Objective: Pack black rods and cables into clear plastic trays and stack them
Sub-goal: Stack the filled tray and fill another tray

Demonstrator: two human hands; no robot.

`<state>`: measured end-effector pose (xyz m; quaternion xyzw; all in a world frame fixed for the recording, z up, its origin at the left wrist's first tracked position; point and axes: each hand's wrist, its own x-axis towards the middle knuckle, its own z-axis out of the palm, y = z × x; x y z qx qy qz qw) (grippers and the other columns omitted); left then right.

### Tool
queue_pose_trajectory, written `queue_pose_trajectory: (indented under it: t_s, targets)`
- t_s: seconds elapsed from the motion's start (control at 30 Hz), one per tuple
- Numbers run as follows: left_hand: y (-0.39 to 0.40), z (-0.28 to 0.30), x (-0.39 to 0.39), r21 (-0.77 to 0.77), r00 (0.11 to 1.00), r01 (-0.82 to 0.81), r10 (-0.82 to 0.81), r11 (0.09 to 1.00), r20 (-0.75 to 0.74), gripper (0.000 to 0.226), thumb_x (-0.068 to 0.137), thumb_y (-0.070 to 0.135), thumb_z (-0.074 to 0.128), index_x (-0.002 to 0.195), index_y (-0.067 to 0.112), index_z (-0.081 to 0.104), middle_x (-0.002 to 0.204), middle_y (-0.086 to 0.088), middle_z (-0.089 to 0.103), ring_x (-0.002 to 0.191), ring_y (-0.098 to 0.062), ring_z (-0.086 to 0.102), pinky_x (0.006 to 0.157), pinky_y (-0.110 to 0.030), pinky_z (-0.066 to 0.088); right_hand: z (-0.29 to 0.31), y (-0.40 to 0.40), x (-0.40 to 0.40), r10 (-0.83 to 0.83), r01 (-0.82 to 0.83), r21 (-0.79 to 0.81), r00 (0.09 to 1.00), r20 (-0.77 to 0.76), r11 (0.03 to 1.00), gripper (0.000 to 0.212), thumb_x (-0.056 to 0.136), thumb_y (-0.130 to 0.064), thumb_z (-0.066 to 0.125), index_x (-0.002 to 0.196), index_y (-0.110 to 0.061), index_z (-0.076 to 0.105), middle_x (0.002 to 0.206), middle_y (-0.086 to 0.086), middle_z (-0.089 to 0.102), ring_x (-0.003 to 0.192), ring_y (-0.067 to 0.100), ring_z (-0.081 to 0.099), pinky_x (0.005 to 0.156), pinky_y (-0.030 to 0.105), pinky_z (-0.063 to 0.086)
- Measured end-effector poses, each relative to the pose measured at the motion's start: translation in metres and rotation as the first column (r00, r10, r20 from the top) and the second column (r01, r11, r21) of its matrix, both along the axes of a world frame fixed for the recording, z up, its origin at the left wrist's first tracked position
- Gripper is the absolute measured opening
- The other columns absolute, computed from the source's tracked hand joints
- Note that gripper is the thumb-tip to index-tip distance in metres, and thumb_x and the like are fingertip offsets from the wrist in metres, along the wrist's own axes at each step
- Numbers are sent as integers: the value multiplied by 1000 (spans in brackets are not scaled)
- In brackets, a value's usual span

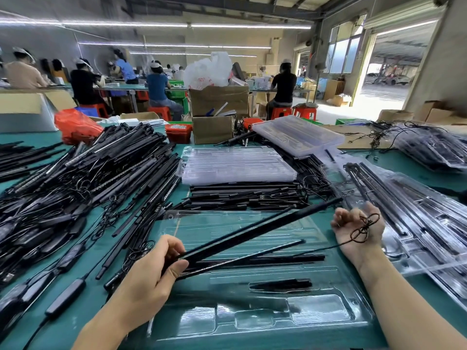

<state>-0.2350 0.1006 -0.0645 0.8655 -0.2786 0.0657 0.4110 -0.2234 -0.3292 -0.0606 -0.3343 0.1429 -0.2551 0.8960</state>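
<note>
Black rods [242,233] sit pinched in left hand [151,271]; right hand [358,228] grips coiled cable [364,229].

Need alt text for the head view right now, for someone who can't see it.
Left hand grips black rods over a clear tray on the green table; right hand holds their coiled cable. Loose rods lie left, empty trays behind.

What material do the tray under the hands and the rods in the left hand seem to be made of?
Tray: thin clear plastic, glossy; the green table shows through and light glares on its moulded pockets.
Rods: black, matte to satin, straight and rigid; plastic or coated metal, I cannot tell which.
</note>
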Motion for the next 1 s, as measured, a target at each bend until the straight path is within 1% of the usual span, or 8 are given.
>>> queue_pose_trajectory:
  t_s: [0.1, 0.23, 0.37, 0.5, 0.63, 0.73, 0.93, 1.0]
  targets:
    - [1, 0, -1, -15, 995, 34, -32, 999, 95, 20, 97, 51, 51, 116, 46, 54, 96, 11, 61, 86, -15, 62, 74, -27, 51, 0, 0, 2, -28, 29, 16, 999, -46, 999, 55, 97, -57, 36, 57, -21, 43, 74, 10, 64, 66, 19, 50, 63, 29, 36]
    - [1, 9, -5, 28, 978, 64, -68, 998, 197, 19, 94, 57, 49, 107, 45, 57, 94, 16, 55, 71, -6, 57, 58, -11, 41, 1, 2, 5, -64, 63, -16, 997, -38, 998, 39, 96, -57, 46, 79, -23, 39, 76, 5, 60, 62, 15, 53, 52, 24, 42]
    - [3, 10, -7, 30, 977, 71, -76, 997, 201, 18, 92, 31, 59, 103, 44, 54, 104, 17, 62, 82, -11, 65, 68, -26, 53, 4, 6, 7, -107, 86, -154, 985, -132, 984, 29, 96, -49, 58, 105, -24, 47, 63, -3, 52, 42, 6, 49, 39, 17, 43]
    - [3, 12, -10, 89, 980, 61, -77, 994, 184, 19, 92, 36, 55, 106, 47, 51, 73, 16, 65, 56, -6, 56, 50, -25, 46, 4, 7, 2, -107, 43, -253, 964, -243, 967, 43, 76, -51, 72, 84, -15, 49, 53, -3, 43, 35, 9, 31, 32, 22, 27]
    - [4, 9, -11, 149, 980, 61, -87, 987, 178, 53, 80, -3, 65, 104, 42, 52, 110, 22, 67, 97, -9, 67, 80, -30, 55, 5, 6, -6, -37, -19, -236, 972, -232, 971, 47, 74, -56, 67, 83, -15, 46, 59, -1, 43, 46, 11, 30, 40, 21, 25]
    - [3, 6, -11, 198, 977, 44, -83, 979, 195, 50, 77, -1, 60, 98, 43, 47, 114, 26, 60, 99, -10, 60, 82, -30, 50, 8, 9, -6, -6, -21, -171, 988, -156, 985, 40, 79, -51, 65, 94, -16, 55, 75, -1, 57, 59, 10, 40, 58, 24, 33]
    - [-2, 1, -9, 286, 963, 49, -121, 957, 242, 59, 73, -7, 71, 94, 42, 46, 112, 27, 53, 110, 3, 47, 96, -13, 29, 3, 4, -6, 149, -147, -56, 988, 31, 988, 4, 90, -20, 60, 92, -17, 61, 101, 7, 70, 81, 14, 73, 56, 16, 55]
    - [-1, -2, -8, 290, 966, 31, -103, 957, 235, 61, 73, -3, 78, 93, 44, 45, 111, 27, 53, 110, 1, 46, 97, -15, 28, 1, 2, -5, 177, -177, -5, 980, 95, 984, 7, 92, -14, 58, 99, -14, 60, 114, 10, 69, 93, 15, 73, 61, 15, 57]
